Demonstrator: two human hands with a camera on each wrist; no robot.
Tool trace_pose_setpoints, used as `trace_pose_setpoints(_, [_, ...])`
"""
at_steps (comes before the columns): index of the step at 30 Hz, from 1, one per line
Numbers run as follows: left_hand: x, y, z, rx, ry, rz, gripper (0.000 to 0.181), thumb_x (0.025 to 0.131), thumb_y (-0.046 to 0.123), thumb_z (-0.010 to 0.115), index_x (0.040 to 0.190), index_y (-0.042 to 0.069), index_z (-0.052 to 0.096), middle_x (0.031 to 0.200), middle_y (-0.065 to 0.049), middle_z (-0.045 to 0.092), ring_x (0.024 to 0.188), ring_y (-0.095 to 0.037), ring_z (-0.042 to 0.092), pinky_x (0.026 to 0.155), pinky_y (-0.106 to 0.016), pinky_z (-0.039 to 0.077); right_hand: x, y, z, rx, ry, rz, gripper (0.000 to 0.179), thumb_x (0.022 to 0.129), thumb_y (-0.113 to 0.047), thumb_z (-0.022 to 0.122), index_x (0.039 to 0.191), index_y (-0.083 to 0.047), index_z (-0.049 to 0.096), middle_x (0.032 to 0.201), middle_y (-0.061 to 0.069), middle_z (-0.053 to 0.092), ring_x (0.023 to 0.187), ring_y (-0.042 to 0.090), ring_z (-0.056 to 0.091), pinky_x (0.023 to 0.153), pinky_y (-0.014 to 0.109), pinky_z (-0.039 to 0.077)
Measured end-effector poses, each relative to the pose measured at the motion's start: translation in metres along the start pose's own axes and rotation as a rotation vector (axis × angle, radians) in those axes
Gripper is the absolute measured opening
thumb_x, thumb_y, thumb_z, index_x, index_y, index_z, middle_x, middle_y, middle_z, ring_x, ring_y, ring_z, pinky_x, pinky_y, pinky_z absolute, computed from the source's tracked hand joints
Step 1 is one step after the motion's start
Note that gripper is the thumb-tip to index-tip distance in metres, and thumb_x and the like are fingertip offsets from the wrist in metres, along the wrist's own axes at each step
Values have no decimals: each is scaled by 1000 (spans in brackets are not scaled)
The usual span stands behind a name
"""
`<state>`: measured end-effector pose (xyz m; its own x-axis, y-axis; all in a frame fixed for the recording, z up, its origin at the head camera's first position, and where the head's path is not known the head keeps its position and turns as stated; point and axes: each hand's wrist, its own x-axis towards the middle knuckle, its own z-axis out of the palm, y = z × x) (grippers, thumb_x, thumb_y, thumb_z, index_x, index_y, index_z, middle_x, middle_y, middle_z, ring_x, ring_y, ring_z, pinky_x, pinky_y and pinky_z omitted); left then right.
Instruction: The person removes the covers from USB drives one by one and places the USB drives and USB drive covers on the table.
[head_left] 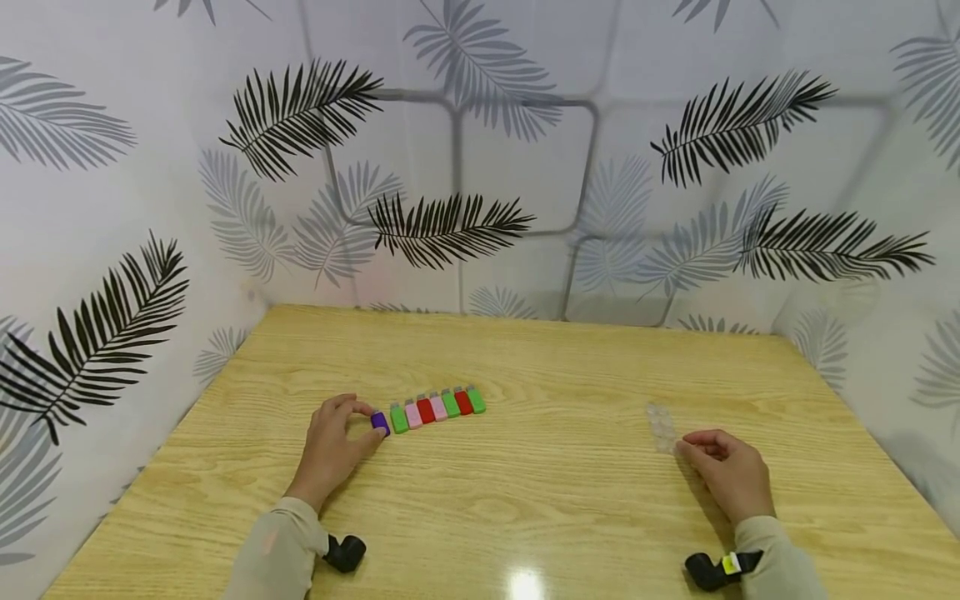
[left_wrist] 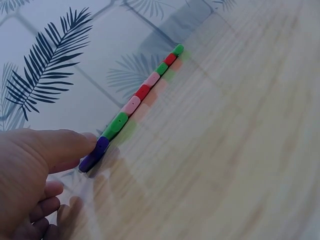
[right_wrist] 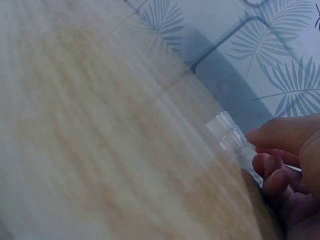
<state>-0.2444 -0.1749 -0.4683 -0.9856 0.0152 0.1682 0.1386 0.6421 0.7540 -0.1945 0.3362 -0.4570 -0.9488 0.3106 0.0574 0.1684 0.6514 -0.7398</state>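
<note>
My left hand (head_left: pixel 333 446) pinches a purple USB flash drive (head_left: pixel 380 423) between thumb and forefinger at the left end of a row. In the left wrist view, the thumb tip lies against the purple drive's upper end. Right beside it lies a green USB flash drive (head_left: pixel 399 418), followed by pink, red and green ones set side by side. My right hand (head_left: pixel 731 475) has thumb and fingertips at the near end of a group of clear plastic caps (head_left: pixel 661 427), pinching the nearest one. Its other fingers curl, and they partly hide that cap in the right wrist view.
Everything lies on a light wood-grain table (head_left: pixel 525 492). A white curtain (head_left: pixel 517 275) with leaf patterns hangs behind the table and along both sides. A dark wrist camera (head_left: pixel 345 553) sits on each forearm.
</note>
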Motion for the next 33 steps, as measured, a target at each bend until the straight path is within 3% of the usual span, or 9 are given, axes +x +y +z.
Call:
trace_pose_setpoints(14, [0, -2, 1, 12, 2, 32, 27, 88, 23, 71, 110, 9, 64, 144, -20, 38, 134, -43, 27, 105, -62, 25, 1, 2, 1, -21, -29, -22, 46, 86, -48, 69, 109, -8, 72, 90, 1, 70, 72, 8, 59, 59, 26, 48])
trace_pose_setpoints(22, [0, -1, 0, -3, 29, 43, 24, 96, 20, 60, 114, 5, 64, 141, -20, 41, 133, -42, 29, 106, -60, 22, 2, 2, 1, -34, -8, -26, 46, 86, -48, 68, 109, -9, 72, 89, 1, 70, 70, 8, 59, 59, 26, 48])
trace_pose_setpoints(33, [0, -1, 1, 9, 59, 67, 13, 91, 14, 65, 98, 4, 61, 135, -22, 45, 129, -42, 34, 104, -59, 27, 1, 1, 2, -33, -2, -42, 43, 86, -47, 70, 107, -9, 73, 86, 0, 70, 64, 8, 58, 55, 25, 48])
